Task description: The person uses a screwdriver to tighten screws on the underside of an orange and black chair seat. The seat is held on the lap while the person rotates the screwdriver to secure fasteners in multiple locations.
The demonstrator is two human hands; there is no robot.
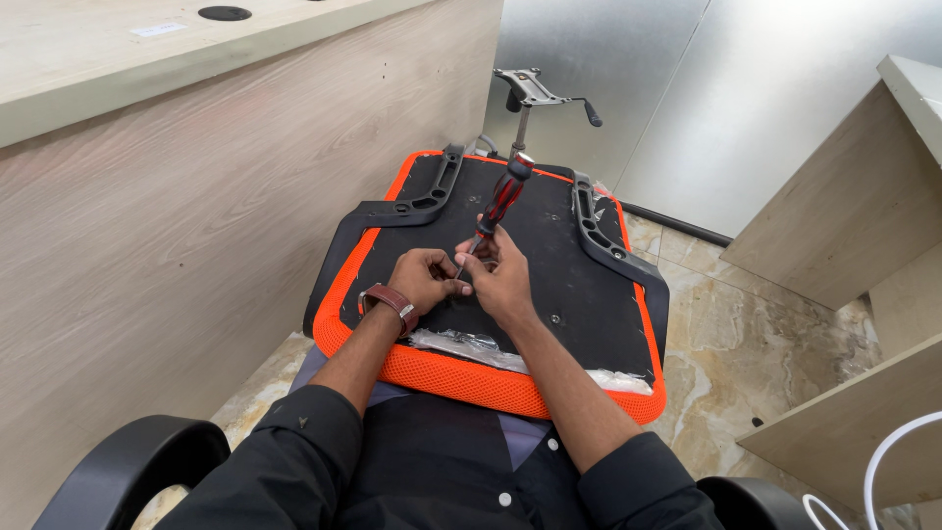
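Observation:
An upturned chair seat with a black underside and orange mesh edge rests on my lap. My right hand grips the shaft of a red and black screwdriver, whose tip points down at the seat's underside. My left hand, with a brown watch on its wrist, pinches something small at the tip; what it pinches is hidden by the fingers. Two black armrest brackets are fixed along the seat's sides.
A metal chair tilt mechanism with a lever stands behind the seat. Wooden desk panels rise on the left and right. Clear plastic wrap lies on the seat's near edge. Black armrests flank my body; marble tile floor.

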